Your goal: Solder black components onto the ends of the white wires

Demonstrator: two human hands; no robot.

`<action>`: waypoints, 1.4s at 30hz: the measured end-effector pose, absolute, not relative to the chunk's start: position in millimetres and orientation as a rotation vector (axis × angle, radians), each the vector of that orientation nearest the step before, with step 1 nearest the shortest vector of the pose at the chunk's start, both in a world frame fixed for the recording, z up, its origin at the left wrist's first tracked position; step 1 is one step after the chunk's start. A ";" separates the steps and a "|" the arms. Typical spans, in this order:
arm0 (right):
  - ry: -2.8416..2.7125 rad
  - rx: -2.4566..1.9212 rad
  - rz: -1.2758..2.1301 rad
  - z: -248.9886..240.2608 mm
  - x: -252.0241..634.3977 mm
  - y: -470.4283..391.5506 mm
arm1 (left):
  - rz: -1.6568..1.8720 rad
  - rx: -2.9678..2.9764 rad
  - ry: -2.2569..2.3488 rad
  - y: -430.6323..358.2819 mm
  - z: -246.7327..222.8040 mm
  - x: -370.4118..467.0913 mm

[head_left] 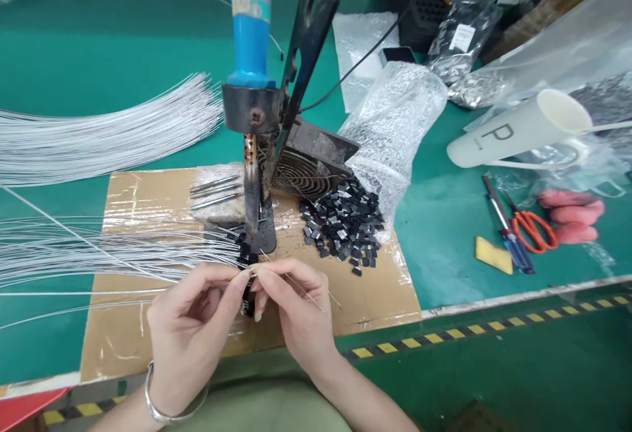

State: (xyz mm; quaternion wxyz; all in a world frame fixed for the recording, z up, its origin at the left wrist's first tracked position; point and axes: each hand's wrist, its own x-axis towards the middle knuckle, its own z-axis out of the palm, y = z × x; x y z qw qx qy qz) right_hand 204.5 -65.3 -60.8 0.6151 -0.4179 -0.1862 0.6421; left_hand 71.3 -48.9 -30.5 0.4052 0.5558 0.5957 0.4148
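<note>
My left hand (197,320), with a bangle on its wrist, pinches a thin white wire (123,294) that runs in from the left. Thumb and forefinger of my right hand (301,310) are closed at the wire's end, touching the left fingertips. Thin strands (309,292) stick out past the right fingers; what exactly lies between the fingertips is hidden. Just behind the hands, a bunch of white wires (187,247) ends in small black pieces (243,247). Above them a blue-handled soldering iron (251,50) points downward in a metal stand (309,30).
Cardboard (365,294) lies under the hands. Near a fan (306,172) is a heap of small black parts (345,221). A thick wire bundle (123,132) lies at left. Bubble wrap (399,122), a white mug (523,129), orange scissors (534,231) and a yellow sponge (494,255) are at right.
</note>
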 end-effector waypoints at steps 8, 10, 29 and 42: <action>-0.490 -0.998 1.470 -58.9 211.3 -62.5 | 1.097 1.414 1.446 -40.1 -22.9 70.8; -0.519 -1.013 1.481 -58.4 210.9 -62.4 | 1.103 1.420 1.446 -39.5 -22.5 70.9; -0.447 -1.019 1.538 -51.6 212.0 -61.2 | 0.999 1.568 1.473 -48.4 -32.7 62.1; -0.421 -1.022 1.760 -49.0 234.3 -53.0 | 0.911 1.733 1.403 -45.3 -28.1 56.3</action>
